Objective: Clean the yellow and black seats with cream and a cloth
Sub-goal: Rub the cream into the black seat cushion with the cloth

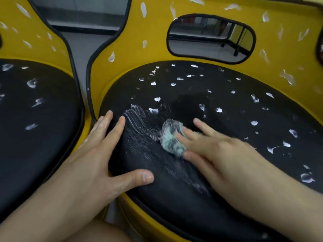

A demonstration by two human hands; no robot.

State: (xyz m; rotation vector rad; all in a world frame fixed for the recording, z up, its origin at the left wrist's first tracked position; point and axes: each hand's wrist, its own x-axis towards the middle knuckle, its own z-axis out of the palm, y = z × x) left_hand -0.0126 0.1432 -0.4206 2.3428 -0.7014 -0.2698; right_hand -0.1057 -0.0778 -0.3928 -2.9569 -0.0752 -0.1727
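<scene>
The left hand (97,159), flat and open, steadied the black seat (227,105) while the right hand (215,147), fingers straight, pressed the cloth (172,137) through the cream (135,109).

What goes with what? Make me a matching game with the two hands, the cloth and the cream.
Things:
1. left hand
2. right hand
3. cloth
4. cream

Matches:
A. pale green, bunched under fingertips
B. white dabs dotted over black cushion and yellow back
C. flat on the cushion's left edge, holding nothing
D. straight fingers pushing the cloth

Pairs: 1-C, 2-D, 3-A, 4-B
</scene>
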